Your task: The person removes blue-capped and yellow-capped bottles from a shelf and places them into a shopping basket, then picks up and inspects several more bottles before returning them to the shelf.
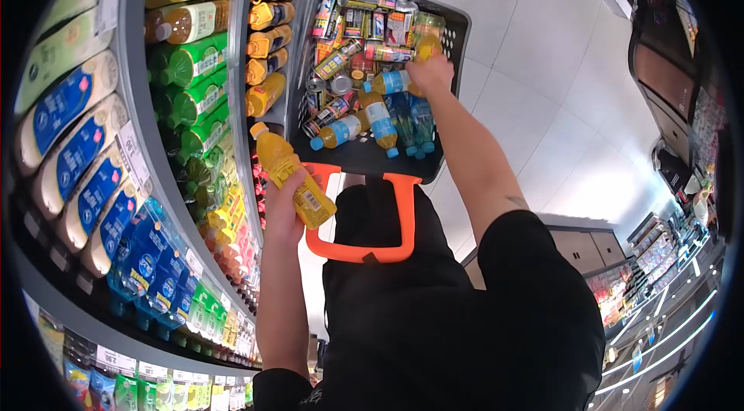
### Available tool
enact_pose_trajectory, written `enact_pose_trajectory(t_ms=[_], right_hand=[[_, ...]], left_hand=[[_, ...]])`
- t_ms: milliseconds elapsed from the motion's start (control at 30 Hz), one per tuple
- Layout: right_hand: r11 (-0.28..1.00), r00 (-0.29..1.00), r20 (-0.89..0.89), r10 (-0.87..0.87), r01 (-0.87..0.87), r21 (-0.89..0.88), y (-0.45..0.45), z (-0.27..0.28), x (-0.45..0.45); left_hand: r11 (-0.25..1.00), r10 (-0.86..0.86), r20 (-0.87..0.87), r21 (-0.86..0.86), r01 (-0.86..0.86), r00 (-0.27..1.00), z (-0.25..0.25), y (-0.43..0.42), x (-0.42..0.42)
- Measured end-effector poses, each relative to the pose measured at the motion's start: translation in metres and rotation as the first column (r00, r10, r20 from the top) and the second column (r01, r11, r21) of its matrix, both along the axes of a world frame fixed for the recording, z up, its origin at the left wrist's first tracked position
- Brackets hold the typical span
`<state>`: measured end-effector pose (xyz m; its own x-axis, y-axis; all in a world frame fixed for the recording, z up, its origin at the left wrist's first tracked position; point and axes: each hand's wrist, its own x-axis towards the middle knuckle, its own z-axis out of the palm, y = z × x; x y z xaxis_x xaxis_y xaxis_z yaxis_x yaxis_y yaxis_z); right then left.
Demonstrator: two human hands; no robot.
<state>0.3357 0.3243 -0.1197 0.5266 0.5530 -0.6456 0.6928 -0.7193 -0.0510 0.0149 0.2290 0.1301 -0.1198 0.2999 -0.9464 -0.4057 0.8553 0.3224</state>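
Yellow drink in a clear bottle (293, 178) with an orange cap is held by my left hand (288, 198), tilted, beside the shelf and above the basket's orange handle (356, 254). My right hand (431, 75) reaches into the black basket (459, 31) at its right side, closed around a bottle with yellow contents (428, 47). Many cans fill the far part of the basket. Nearer lie blue-capped bottles of orange drink (380, 118) and dark blue-green bottles (419, 128).
Shelves of bottled drinks line the left, with green bottles (203, 61), orange bottles (267, 43) and white-and-blue bottles (66, 113). Grey floor tiles (535, 62) lie to the right. Wooden cabinets (593, 250) and further store displays stand at the lower right.
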Motion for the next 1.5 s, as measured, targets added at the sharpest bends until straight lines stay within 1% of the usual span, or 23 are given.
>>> enact_pose_trajectory(t_ms=[33,67,100,200,267,367,433,467,567,633,700,767,833,967,1033,1067,1167,1233,1300,1333,1400,1467,1500], right_hand=[[0.964,0.933,-0.254,-0.254,0.265,0.009,-0.008,0.002,0.004],[0.864,0.743,-0.486,-0.46,0.5,-0.055,-0.025,0.004,0.007],[0.716,0.453,-0.665,-0.594,0.675,-0.179,-0.039,0.011,0.01],[0.62,0.102,-0.774,-0.625,0.668,-0.412,-0.069,0.077,0.006],[0.618,-0.068,-0.819,-0.57,0.621,-0.482,-0.076,0.15,-0.014],[0.811,0.083,-0.93,-0.358,0.521,-0.265,-0.093,0.249,-0.054],[0.941,0.155,-0.986,-0.055,0.337,0.0,-0.099,0.312,-0.075],[0.907,0.054,-0.976,0.209,0.364,0.214,-0.106,0.337,-0.091],[0.807,0.164,-0.881,0.443,0.355,0.472,-0.125,0.416,-0.136],[0.792,0.168,-0.87,0.464,0.36,0.492,-0.142,0.452,-0.159],[0.776,0.13,-0.841,0.524,0.334,0.535,-0.15,0.487,-0.174],[0.795,-0.192,-0.868,0.458,0.525,0.303,-0.16,0.504,-0.193],[0.825,-0.34,-0.802,0.491,0.477,0.302,-0.16,0.549,-0.21],[0.613,-0.202,-0.606,0.769,0.499,0.612,-0.154,0.609,-0.247],[0.525,-0.234,-0.475,0.848,0.493,0.694,-0.145,0.648,-0.264],[0.5,-0.278,-0.416,0.866,0.507,0.702,-0.139,0.666,-0.275],[0.356,-0.365,-0.147,0.919,0.615,0.703,-0.125,0.733,-0.318],[0.297,-0.371,-0.028,0.928,0.692,0.658,-0.116,0.769,-0.349],[0.235,-0.382,0.038,0.923,0.641,0.73,-0.111,0.809,-0.381],[0.162,-0.393,0.147,0.908,0.652,0.74,-0.106,0.825,-0.395],[0.004,-0.304,0.25,0.919,0.642,0.767,-0.107,0.851,-0.421],[-0.137,-0.217,0.328,0.92,0.606,0.784,-0.108,0.865,-0.447],[-0.094,-0.244,0.271,0.931,0.557,0.825,-0.118,0.87,-0.457]], left_hand=[[1.0,0.008,0.028,0.015,-0.008,1.0,0.002,0.002,0.001],[1.0,0.016,0.055,0.025,-0.017,0.998,0.007,0.001,0.002],[0.999,0.013,0.069,0.035,-0.015,0.998,0.014,0.0,0.004],[0.995,-0.002,0.139,0.104,-0.012,0.99,0.031,-0.005,0.004],[0.989,-0.015,0.198,0.146,-0.014,0.98,0.043,-0.013,-0.001],[0.966,-0.067,0.235,0.26,0.004,0.97,0.078,-0.028,-0.007],[0.923,-0.135,0.205,0.382,0.048,0.969,0.107,-0.039,-0.013],[0.895,-0.143,0.195,0.444,0.043,0.97,0.127,-0.044,-0.015],[0.808,-0.224,0.148,0.581,0.098,0.963,0.176,-0.068,-0.038],[0.741,-0.213,0.119,0.666,0.081,0.97,0.222,-0.085,-0.05],[0.659,-0.21,0.099,0.749,0.067,0.973,0.265,-0.105,-0.068],[0.568,-0.265,0.09,0.819,0.08,0.96,0.298,-0.123,-0.088],[0.451,-0.238,0.014,0.887,0.097,0.971,0.328,-0.143,-0.106],[0.275,-0.123,-0.174,0.94,0.202,0.977,0.383,-0.178,-0.132],[0.193,-0.027,-0.313,0.93,0.312,0.949,0.418,-0.191,-0.144],[0.154,0.118,-0.306,0.945,0.287,0.945,0.443,-0.201,-0.142],[0.148,0.268,-0.325,0.944,0.294,0.907,0.504,-0.224,-0.159],[0.059,0.491,-0.43,0.884,0.463,0.758,0.539,-0.23,-0.174],[-0.056,0.773,-0.318,0.828,0.558,0.549,0.551,-0.232,-0.184],[-0.07,0.825,-0.283,0.808,0.585,0.489,0.557,-0.238,-0.186],[-0.09,0.907,-0.204,0.762,0.641,0.37,0.572,-0.252,-0.189],[-0.195,0.93,-0.046,0.781,0.593,0.366,0.565,-0.26,-0.189],[-0.248,0.933,0.035,0.787,0.565,0.359,0.558,-0.264,-0.188]])
